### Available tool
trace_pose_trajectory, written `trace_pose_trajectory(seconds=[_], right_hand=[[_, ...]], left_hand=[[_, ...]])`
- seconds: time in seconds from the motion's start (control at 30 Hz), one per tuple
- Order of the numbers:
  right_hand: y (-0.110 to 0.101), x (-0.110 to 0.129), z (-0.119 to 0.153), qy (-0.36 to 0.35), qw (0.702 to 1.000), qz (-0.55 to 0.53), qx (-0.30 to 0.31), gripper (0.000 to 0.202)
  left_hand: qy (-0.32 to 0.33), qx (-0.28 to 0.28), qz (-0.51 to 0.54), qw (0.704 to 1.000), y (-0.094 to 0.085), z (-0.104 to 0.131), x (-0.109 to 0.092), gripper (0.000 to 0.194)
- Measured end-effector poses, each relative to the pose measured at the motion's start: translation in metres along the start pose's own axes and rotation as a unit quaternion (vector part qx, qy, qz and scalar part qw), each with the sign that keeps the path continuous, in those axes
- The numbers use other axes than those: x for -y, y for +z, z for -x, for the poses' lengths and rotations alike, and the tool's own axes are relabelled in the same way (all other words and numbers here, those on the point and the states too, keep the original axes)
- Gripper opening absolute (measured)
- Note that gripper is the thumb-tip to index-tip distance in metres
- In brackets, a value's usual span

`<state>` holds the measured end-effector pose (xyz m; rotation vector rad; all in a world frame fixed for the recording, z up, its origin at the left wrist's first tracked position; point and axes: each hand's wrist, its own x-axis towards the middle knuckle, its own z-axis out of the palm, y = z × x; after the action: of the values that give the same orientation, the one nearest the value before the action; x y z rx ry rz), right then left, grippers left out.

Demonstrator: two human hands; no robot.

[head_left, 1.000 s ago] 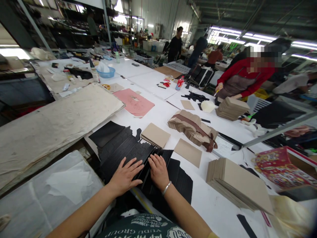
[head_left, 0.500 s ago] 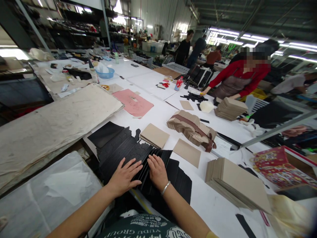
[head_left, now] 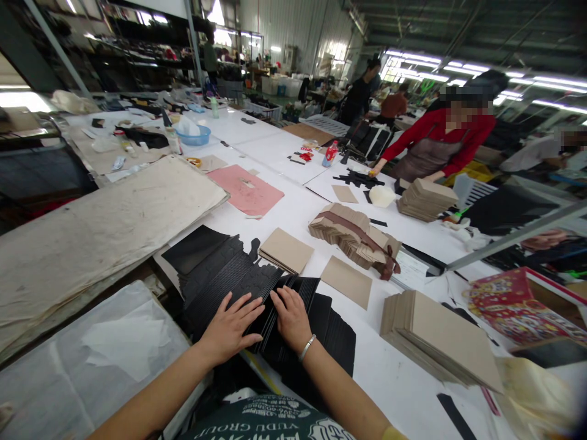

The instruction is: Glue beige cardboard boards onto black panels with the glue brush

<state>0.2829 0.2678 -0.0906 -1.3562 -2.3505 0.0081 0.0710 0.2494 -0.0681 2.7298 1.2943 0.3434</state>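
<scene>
Overlapping thin black sheets (head_left: 215, 269) lie fanned out in a row at the near edge of the white table. My left hand (head_left: 232, 327) rests on them with its fingers spread. Just to its right, my right hand (head_left: 291, 318), with a bracelet at the wrist, lies on the sheets too, its fingers stretched out and slightly apart. A narrow gap with upright sheet edges shows between the two hands. More black pieces (head_left: 339, 336) are stacked to the right of my right hand.
Beyond the black sheets lie brown boards (head_left: 287, 250) and a bundle of strapped brown pieces (head_left: 353, 232). A tall brown stack (head_left: 440, 336) stands at right, near a red box (head_left: 518, 305). A pink sheet (head_left: 247, 190) lies further back. Across the table, a person in red sleeves (head_left: 440, 143) works.
My right hand has shifted very slightly left over the sheets; my left hand has stayed in place. In the background, people have moved.
</scene>
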Motion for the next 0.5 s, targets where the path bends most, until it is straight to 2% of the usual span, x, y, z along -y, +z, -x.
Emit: trace_pose_trajectory(seconds=[0.5], right_hand=[[0.0010, 0.0015, -0.0035, -0.001, 1.000, -0.001, -0.012, 0.050]], left_hand=[[0.003, 0.000, 0.001, 1.000, -0.0011, -0.0003, -0.0010, 0.056]])
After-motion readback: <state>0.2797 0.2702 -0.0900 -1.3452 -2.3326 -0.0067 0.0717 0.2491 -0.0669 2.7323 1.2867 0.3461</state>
